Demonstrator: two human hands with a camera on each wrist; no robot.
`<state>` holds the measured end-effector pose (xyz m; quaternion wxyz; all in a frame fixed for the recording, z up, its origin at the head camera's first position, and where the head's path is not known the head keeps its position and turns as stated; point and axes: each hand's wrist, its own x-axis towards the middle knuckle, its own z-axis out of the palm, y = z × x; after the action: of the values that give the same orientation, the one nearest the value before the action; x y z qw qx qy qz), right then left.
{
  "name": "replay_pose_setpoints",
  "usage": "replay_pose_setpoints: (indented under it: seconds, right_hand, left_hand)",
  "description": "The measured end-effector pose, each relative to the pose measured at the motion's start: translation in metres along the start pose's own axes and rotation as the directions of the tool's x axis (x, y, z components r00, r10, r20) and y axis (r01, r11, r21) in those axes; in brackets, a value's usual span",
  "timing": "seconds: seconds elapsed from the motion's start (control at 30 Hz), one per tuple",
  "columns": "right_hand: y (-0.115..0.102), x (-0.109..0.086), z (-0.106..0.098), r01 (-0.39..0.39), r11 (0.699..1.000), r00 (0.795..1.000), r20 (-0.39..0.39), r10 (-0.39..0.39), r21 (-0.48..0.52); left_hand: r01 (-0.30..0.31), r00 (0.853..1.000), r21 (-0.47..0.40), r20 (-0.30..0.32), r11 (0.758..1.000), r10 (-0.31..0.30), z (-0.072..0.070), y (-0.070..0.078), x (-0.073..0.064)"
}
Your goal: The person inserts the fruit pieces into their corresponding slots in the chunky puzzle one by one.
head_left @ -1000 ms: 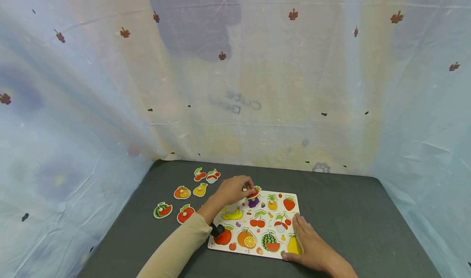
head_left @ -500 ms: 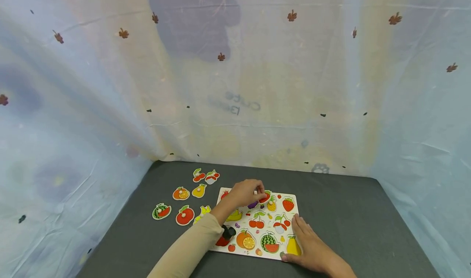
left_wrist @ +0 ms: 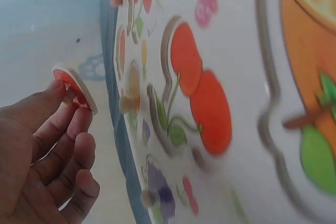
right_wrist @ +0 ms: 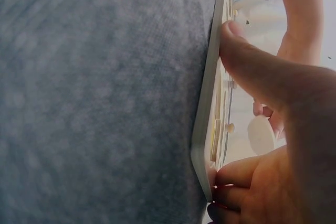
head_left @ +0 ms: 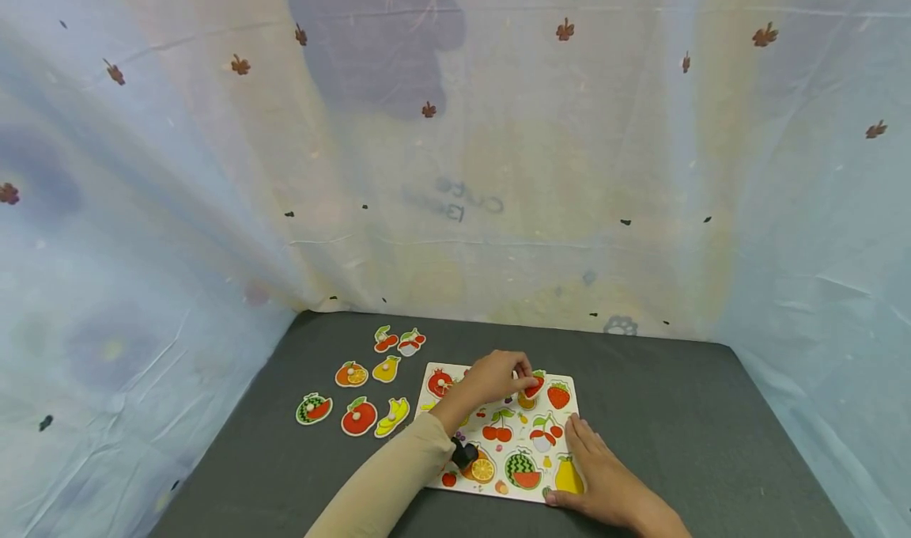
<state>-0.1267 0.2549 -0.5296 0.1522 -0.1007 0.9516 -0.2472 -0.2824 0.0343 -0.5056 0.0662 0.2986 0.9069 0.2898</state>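
Observation:
My left hand (head_left: 497,376) pinches a strawberry puzzle piece (head_left: 535,384) above the far right part of the fruit puzzle board (head_left: 527,494). In the left wrist view the raised piece (left_wrist: 86,95) stands tilted between thumb and fingertips, off the board's surface. The strawberry picture (head_left: 558,396) on the board lies just right of it. A pineapple piece (head_left: 527,401) is partly hidden below the left hand. My right hand (head_left: 603,479) rests along the board's right edge, its fingers extended and its thumb (right_wrist: 247,48) at the near corner.
On the dark table left of the board lie loose knobbed pieces: watermelon (head_left: 314,409), apple (head_left: 359,417), bananas (head_left: 392,418), orange (head_left: 352,374), pear (head_left: 387,369) and two cherry-like ones (head_left: 386,339). A patterned curtain (head_left: 455,166) hangs behind the table.
The left hand has moved right across the board with the strawberry piece, from over the grapes to beside the strawberry picture. The bananas piece has come into full view. The right hand stays put.

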Motion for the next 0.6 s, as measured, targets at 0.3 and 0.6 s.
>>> replay_pose_setpoints:
  seconds: [0.3,0.6]
  right_hand:
    - [0.003,-0.001,0.001,0.026,1.000,1.000,-0.011,-0.027,-0.003]
    - [0.004,-0.003,0.002,0.047,0.999,0.999,-0.023,-0.047,-0.006]
  left_hand:
    - [0.006,1.000,-0.007,0.001,1.000,-0.006,0.014,0.008,0.009]
    - [0.012,1.000,-0.009,-0.013,1.000,-0.012,0.022,0.021,0.015]
